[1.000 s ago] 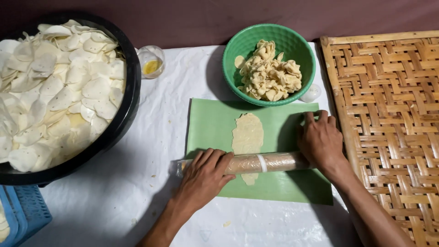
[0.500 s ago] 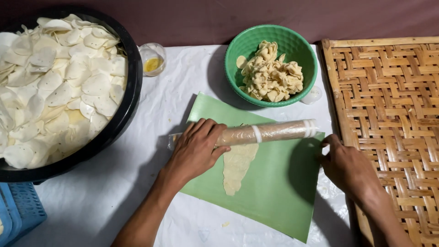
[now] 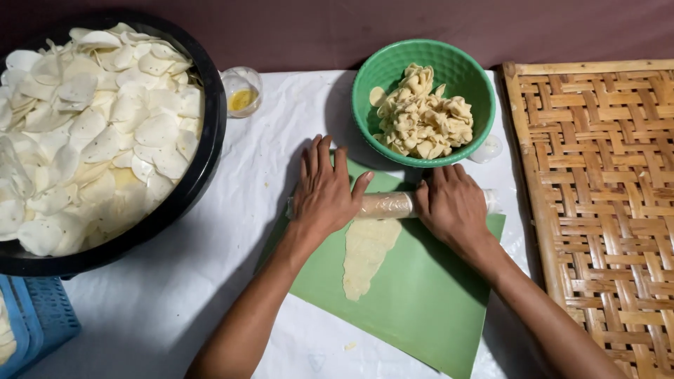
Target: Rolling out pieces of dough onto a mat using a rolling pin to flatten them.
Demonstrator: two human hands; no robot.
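A rolling pin (image 3: 382, 205), wrapped in clear film, is laid crosswise on a green mat (image 3: 421, 295) and is pressed down by both hands. The left hand (image 3: 324, 193) is laid flat on the pin's left end with the fingers spread and pointing away from the body; the right hand (image 3: 453, 203) is laid flat on the right end, fingers close together. Neither hand is closed around the pin: it is held under the palms, apparently so that it can turn freely beneath them. Only the short middle stretch of the pin is seen between the hands.

A thin, long strip of dough (image 3: 365, 256) is stretched out on the mat from just under the pin toward the person, narrowing to a point. The mat is set at a slant on the white cloth (image 3: 246, 231) that covers the bench, probably to keep the dough from sticking to the cloth.

A green bowl (image 3: 382, 70) heaped with pale dough pieces is placed just beyond the pin, within easy reach. A small glass of yellow liquid (image 3: 242, 91) is stood to its left. A large black basin (image 3: 207, 140) filled with flat white rounds is set at the far left, a blue basket (image 3: 38, 326) below it. A woven bamboo tray (image 3: 597, 210) is laid along the right side.
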